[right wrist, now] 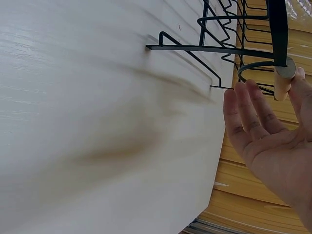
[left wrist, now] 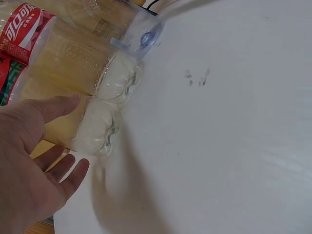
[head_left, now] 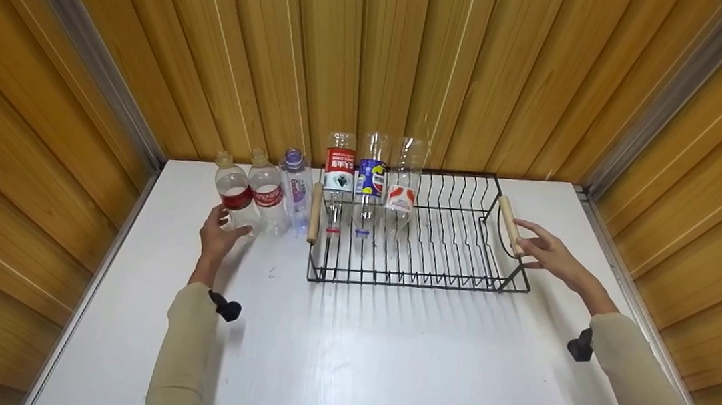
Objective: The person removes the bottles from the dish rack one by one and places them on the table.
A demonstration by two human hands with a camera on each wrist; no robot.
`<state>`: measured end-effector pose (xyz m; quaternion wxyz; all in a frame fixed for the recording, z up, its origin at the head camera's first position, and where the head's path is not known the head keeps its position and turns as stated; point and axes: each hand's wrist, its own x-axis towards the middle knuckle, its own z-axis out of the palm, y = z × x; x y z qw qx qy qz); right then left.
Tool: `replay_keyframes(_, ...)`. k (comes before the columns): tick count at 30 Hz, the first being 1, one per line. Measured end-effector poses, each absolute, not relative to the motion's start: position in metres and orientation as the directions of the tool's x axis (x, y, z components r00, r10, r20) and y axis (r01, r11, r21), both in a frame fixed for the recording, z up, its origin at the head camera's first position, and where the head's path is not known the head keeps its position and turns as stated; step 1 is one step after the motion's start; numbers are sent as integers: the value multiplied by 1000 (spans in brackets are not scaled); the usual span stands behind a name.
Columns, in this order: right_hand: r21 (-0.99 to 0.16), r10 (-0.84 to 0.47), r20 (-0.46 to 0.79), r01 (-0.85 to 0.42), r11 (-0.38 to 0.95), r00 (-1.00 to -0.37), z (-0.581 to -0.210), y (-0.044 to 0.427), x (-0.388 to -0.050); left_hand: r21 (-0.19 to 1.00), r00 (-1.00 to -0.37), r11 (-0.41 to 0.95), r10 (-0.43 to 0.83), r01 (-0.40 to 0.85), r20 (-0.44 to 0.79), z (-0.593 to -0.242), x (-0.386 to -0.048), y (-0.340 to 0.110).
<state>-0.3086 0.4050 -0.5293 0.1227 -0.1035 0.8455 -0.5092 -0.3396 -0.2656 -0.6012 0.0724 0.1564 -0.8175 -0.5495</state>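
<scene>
At the left of the head view, my left hand [head_left: 217, 241] is beside the leftmost clear bottle [head_left: 243, 217] with a red label. The left wrist view has the thumb of that hand [left wrist: 34, 161] across the bottle's lower part [left wrist: 95, 129], other fingers loosely spread. A second red-labelled bottle [head_left: 269, 197] and a purple-tinted bottle [head_left: 298, 189] stand alongside. My right hand [head_left: 553, 255] touches the rack's right wooden handle [head_left: 510, 225]; in the right wrist view, the hand [right wrist: 278, 151] has extended fingers beneath the handle [right wrist: 283, 80].
Three bottles are neck-down in the left part of the black wire rack [head_left: 420, 279]: one red-labelled [head_left: 339, 170], one blue-labelled [head_left: 371, 178], one red-and-white-labelled [head_left: 400, 198]. The rack's left handle [head_left: 315, 214] adjoins the purple-tinted bottle. Wood-patterned walls surround the white table [head_left: 344, 362].
</scene>
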Motion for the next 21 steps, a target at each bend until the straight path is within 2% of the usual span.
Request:
replay_keyframes(11, -893, -315, -107, -48, 448, -943, -526, 405, -309, 924, -913, 299, -392, -240, -110, -584, -315, -280)
replay_keyframes(16, -889, -320, -107, -54, 455, -941, -526, 406, -308, 900, -923, 322, -339, -295, -181, -578, -300, -281)
replay_keyframes(21, -889, -316, -113, -46, 456, -942, -528, 405, -308, 889, -945, 350, -241, -296, -220, -573, -288, -277)
